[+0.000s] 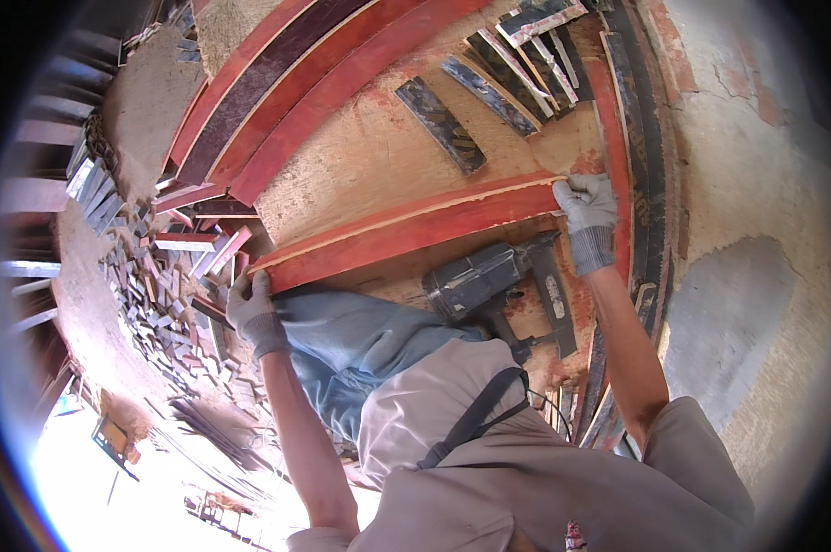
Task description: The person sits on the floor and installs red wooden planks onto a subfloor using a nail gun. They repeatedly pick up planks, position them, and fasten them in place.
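Observation:
A long red wooden board (406, 227) lies across in front of me, with a paler raw edge along its far side. My left hand (252, 311), in a grey work glove, grips the board's left end. At the other end my right hand (587, 204), gloved the same way, closes over the board's corner, thumb on top. Just nearer than the board, a black nail gun (475, 281) rests on the worktop beside my lap. Its long magazine (554, 299) points toward me. Neither hand touches it.
Several dark strips (441, 124) lie on the plywood worktop (342, 184) beyond the board. Long red planks (296, 106) are stacked at the far left. Many small wood offcuts (172, 308) cover the floor to the left. Dark boards (650, 166) line the wall side at right.

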A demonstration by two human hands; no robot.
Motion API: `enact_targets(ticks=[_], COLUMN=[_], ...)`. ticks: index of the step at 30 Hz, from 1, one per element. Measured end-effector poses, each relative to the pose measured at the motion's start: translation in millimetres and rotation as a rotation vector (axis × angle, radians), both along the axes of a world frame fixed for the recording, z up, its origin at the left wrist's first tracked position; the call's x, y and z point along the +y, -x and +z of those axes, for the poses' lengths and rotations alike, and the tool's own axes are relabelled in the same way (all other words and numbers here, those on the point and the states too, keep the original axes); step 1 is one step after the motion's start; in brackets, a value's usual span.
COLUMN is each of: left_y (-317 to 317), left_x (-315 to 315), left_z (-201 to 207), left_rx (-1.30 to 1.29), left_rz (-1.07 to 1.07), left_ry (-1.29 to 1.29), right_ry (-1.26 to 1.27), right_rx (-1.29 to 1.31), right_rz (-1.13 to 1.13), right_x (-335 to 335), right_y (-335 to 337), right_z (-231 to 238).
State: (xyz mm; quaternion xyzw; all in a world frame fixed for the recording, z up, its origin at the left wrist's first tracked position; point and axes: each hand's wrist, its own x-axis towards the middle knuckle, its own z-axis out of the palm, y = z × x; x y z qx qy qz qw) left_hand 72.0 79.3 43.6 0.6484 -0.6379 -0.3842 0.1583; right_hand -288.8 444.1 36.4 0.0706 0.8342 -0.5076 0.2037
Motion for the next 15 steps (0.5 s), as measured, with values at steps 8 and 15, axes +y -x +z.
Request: enact_targets(ticks=[8, 15], left_y=[120, 179], left_x=[89, 124], left_z=[26, 17], left_rx=[-0.013, 0.088], left_rz=[-0.833, -1.133], left_ry=[0.512, 0.406], right_ry=[0.012, 0.069], right_rx=[0.115, -0.010], right_rz=[0.081, -0.121], right_x=[-3, -10], right_y=[-6, -10], right_z=[10, 5])
